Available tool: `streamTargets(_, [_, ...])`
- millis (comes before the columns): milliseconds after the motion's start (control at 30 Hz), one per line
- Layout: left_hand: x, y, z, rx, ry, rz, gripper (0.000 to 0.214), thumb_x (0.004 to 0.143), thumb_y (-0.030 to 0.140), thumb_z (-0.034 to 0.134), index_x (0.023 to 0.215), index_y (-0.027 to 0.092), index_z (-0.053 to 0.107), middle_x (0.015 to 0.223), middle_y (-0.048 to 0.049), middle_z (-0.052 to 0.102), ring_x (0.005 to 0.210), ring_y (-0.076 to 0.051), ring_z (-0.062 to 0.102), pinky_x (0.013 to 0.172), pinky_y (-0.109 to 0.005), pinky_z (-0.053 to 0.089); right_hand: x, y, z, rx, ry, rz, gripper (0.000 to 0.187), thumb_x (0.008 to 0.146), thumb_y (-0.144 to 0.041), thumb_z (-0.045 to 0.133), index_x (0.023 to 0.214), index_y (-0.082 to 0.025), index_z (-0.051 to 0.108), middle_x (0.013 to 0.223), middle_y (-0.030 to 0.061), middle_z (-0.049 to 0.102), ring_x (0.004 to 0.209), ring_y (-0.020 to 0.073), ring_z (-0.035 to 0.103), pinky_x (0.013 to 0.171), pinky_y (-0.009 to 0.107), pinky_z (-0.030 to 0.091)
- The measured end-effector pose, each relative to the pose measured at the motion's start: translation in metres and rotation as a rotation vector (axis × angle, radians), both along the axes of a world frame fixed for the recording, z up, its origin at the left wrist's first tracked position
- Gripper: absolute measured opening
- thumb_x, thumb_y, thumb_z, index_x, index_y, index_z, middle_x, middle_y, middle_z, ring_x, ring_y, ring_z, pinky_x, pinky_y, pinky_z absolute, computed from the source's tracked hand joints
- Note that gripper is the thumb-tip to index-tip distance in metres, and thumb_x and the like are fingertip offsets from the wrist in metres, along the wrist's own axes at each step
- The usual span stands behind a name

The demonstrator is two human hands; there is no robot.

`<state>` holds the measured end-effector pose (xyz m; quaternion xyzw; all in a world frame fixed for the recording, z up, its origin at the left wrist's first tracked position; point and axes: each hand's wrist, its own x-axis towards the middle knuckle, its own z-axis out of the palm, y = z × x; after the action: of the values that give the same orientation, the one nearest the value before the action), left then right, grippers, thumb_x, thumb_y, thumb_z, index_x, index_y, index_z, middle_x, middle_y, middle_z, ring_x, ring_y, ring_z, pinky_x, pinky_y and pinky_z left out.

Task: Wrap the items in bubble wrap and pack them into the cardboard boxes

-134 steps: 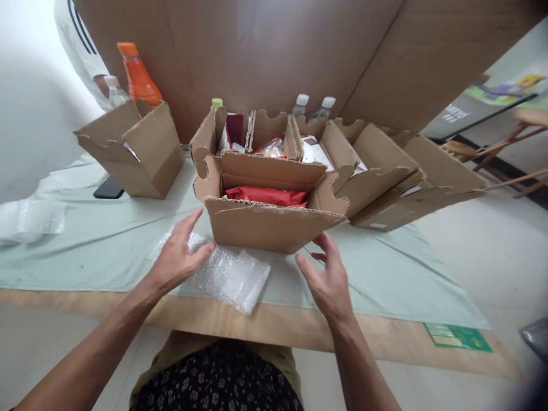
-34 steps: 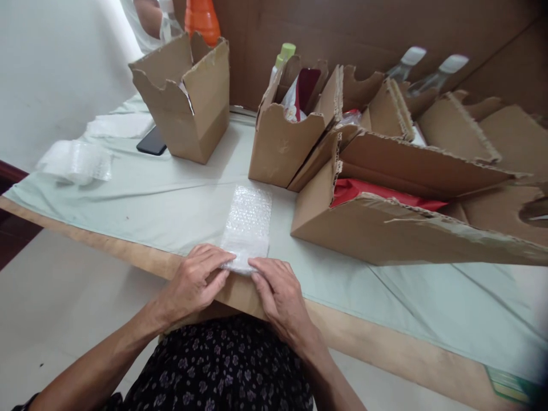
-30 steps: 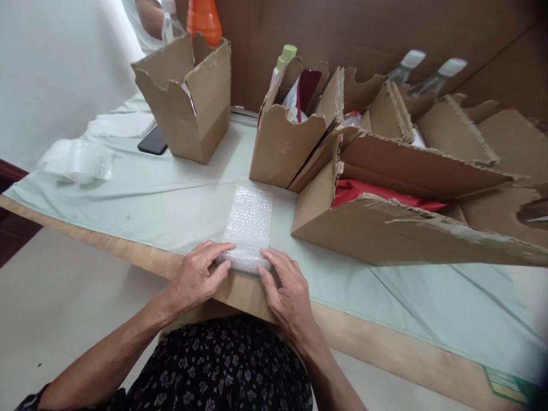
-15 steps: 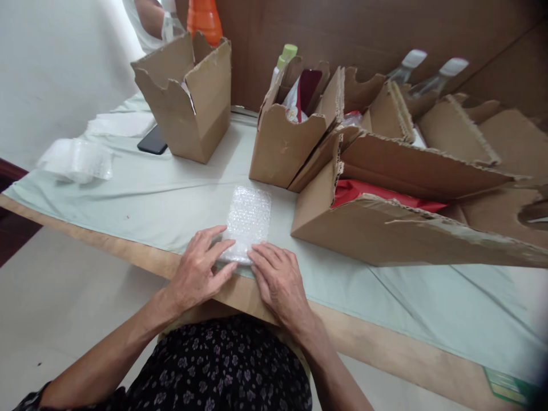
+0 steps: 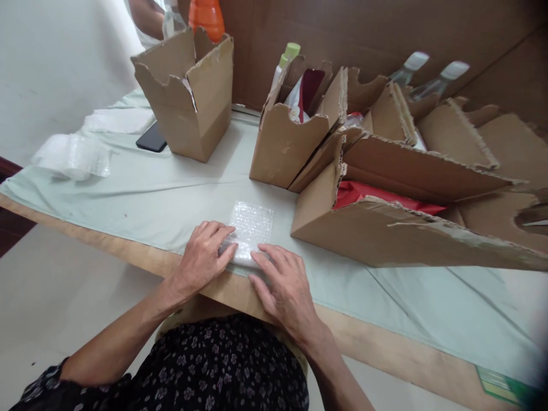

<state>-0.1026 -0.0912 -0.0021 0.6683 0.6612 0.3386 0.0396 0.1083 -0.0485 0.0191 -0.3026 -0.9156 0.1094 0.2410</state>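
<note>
A piece of clear bubble wrap (image 5: 252,222) lies on the cloth near the table's front edge, its near side folded into a thicker band. My left hand (image 5: 208,251) holds the wrap's left side, fingertips curled over it and thumb on the folded band. At the band's right end rests my right hand (image 5: 280,279), open, with fingers apart and fingertips touching the wrap. Its thumb is off the plastic, over the near edge. Whether anything is inside the fold I cannot tell.
More bubble wrap (image 5: 71,157) lies at the left, near a dark phone (image 5: 151,138). A cardboard box (image 5: 184,114) stands behind. Further cardboard holders (image 5: 291,142) hold packets and bottles; a long box (image 5: 411,234) with a red packet (image 5: 381,197) fills the right.
The wrap's far edge has come nearer to me, and its flat part is shorter. My left fingers have curled in; my right fingers have spread and the thumb has lifted away.
</note>
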Motion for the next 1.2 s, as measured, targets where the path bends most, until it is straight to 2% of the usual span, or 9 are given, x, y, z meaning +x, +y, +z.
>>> streamTargets(133, [0.001, -0.014, 0.008, -0.021, -0.294, 0.117, 0.034, 0.096, 0.034, 0.064, 0.125, 0.017, 0.068, 0.115, -0.0114, 0.071, 0.105, -0.027, 0.066, 0.096, -0.047, 0.055, -0.005, 0.01, -0.007, -0.074, -0.017, 0.002, 0.027, 0.1, -0.016, 0.057, 0.124, -0.018, 0.069, 0.123, 0.0123, 0.075, 0.113, 0.0282, 0.068, 0.095, 0.044, 0.052])
streamTargets(400, [0.029, -0.046, 0.031, -0.384, -1.607, 0.157, 0.064, 0.078, 0.041, 0.087, 0.131, 0.014, 0.065, 0.134, -0.0165, 0.07, 0.129, -0.032, 0.065, 0.112, -0.047, 0.052, -0.002, 0.001, 0.0, -0.625, 0.28, -0.235, 0.027, 0.101, -0.032, 0.055, 0.122, -0.023, 0.069, 0.111, 0.0056, 0.079, 0.096, 0.0232, 0.072, 0.086, 0.036, 0.056])
streamTargets(500, [0.046, -0.038, 0.03, -0.38, -1.741, 0.086, 0.057, 0.075, 0.035, 0.09, 0.124, 0.014, 0.069, 0.128, -0.0134, 0.074, 0.128, -0.03, 0.066, 0.115, -0.043, 0.05, -0.003, -0.014, 0.006, -0.765, 0.34, -0.186, 0.025, 0.101, -0.034, 0.055, 0.119, -0.023, 0.069, 0.102, 0.0037, 0.078, 0.086, 0.0198, 0.071, 0.078, 0.032, 0.055])
streamTargets(600, [0.057, -0.03, 0.028, -0.345, -1.799, 0.097, 0.052, 0.074, 0.032, 0.09, 0.119, 0.016, 0.071, 0.118, -0.0104, 0.077, 0.121, -0.029, 0.069, 0.11, -0.042, 0.053, 0.002, -0.022, 0.008, -0.614, 0.338, -0.171, 0.02, 0.101, -0.033, 0.057, 0.114, -0.025, 0.071, 0.11, 0.005, 0.075, 0.102, 0.0229, 0.069, 0.094, 0.04, 0.052])
streamTargets(700, [0.059, -0.029, 0.029, -0.33, -1.807, 0.106, 0.052, 0.073, 0.033, 0.091, 0.119, 0.017, 0.071, 0.112, -0.0091, 0.078, 0.114, -0.028, 0.072, 0.103, -0.041, 0.057, 0.014, -0.017, 0.009, -0.483, 0.389, -0.263, 0.026, 0.098, -0.038, 0.062, 0.119, -0.025, 0.07, 0.126, 0.0094, 0.069, 0.117, 0.0272, 0.064, 0.104, 0.048, 0.048])
streamTargets(800, [0.058, -0.032, 0.032, -0.343, -1.733, 0.046, 0.052, 0.072, 0.036, 0.091, 0.116, 0.017, 0.071, 0.107, -0.0091, 0.079, 0.108, -0.028, 0.073, 0.094, -0.038, 0.06, 0.023, -0.007, 0.011, -0.633, 0.501, -0.277, 0.045, 0.095, -0.046, 0.065, 0.133, -0.023, 0.062, 0.134, 0.0123, 0.065, 0.113, 0.026, 0.065, 0.094, 0.043, 0.053])
streamTargets(900, [0.057, -0.037, 0.034, -0.355, -1.597, 0.026, 0.052, 0.076, 0.042, 0.087, 0.117, 0.016, 0.07, 0.104, -0.009, 0.079, 0.099, -0.027, 0.075, 0.085, -0.036, 0.062, 0.023, -0.007, 0.017, -0.839, 0.555, -0.128, 0.034, 0.094, -0.044, 0.066, 0.119, -0.022, 0.068, 0.108, 0.0063, 0.074, 0.093, 0.0203, 0.067, 0.082, 0.034, 0.055])
streamTargets(1033, [0.055, -0.038, 0.029, -0.296, -1.121, 0.171, 0.044, 0.088, 0.045, 0.074, 0.121, 0.018, 0.066, 0.104, -0.0073, 0.077, 0.091, -0.024, 0.074, 0.082, -0.035, 0.061, 0.012, -0.027, 0.02, -0.847, 0.536, -0.1, 0.019, 0.095, -0.034, 0.065, 0.109, -0.022, 0.07, 0.096, 0.0027, 0.073, 0.087, 0.0179, 0.065, 0.083, 0.031, 0.054])
streamTargets(1200, [0.071, -0.036, 0.014, -0.068, -0.466, 0.151, 0.038, 0.098, 0.034, 0.058, 0.132, 0.018, 0.06, 0.124, -0.0131, 0.072, 0.115, -0.029, 0.071, 0.099, -0.046, 0.06, 0.007, -0.048, 0.014, -0.923, 0.59, -0.073, 0.057, 0.092, -0.046, 0.07, 0.142, -0.023, 0.056, 0.133, 0.0096, 0.068, 0.118, 0.0257, 0.064, 0.103, 0.039, 0.052])
